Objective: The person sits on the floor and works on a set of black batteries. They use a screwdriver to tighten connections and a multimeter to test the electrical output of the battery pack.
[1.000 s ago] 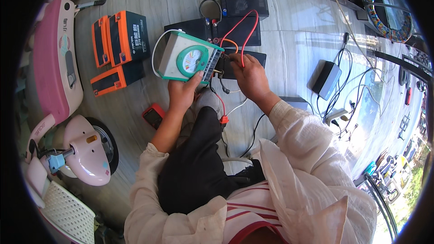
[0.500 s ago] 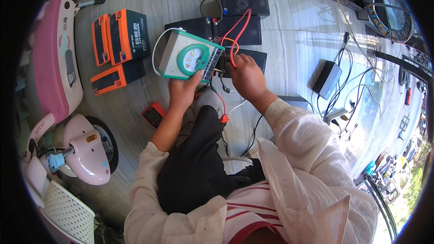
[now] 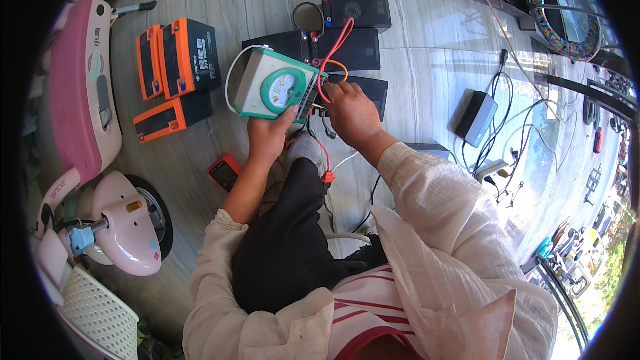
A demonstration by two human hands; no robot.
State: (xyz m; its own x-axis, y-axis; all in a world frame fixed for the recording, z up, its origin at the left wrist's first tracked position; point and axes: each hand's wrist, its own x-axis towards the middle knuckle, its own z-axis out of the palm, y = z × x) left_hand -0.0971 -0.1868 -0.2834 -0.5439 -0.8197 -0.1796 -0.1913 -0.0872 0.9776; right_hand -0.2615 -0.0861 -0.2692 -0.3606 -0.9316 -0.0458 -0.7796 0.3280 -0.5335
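The left hand [image 3: 268, 135] gripped a meter [image 3: 248, 90] at its lower edge, thumb on the front face and fingers mostly hidden behind. The meter, a pale box with green trim, a round dial [image 3: 282, 90] and a white handle [image 3: 228, 83], was held at a tilt above the floor [image 3: 427, 97], partly in front of the black batteries [image 3: 357, 10]. The right hand [image 3: 357, 112] was at the meter's right edge, its fingers bent and drawn together where a looped red wire [image 3: 339, 45] ran down to them; whether they pinched the wire or a terminal could not be told. A short orange wire [image 3: 341, 65] curved just above this hand. Below the meter, a red plug [image 3: 328, 177] hung near the person's knee. To the left of the meter, three batteries with orange tops [image 3: 179, 57] were grouped on the floor, beyond them a pink scooter [image 3: 79, 87]. A red tester [image 3: 225, 171] lay near the left forearm. Well to the right, a black charger [image 3: 476, 118] lay among cables, near a power strip [image 3: 495, 175].
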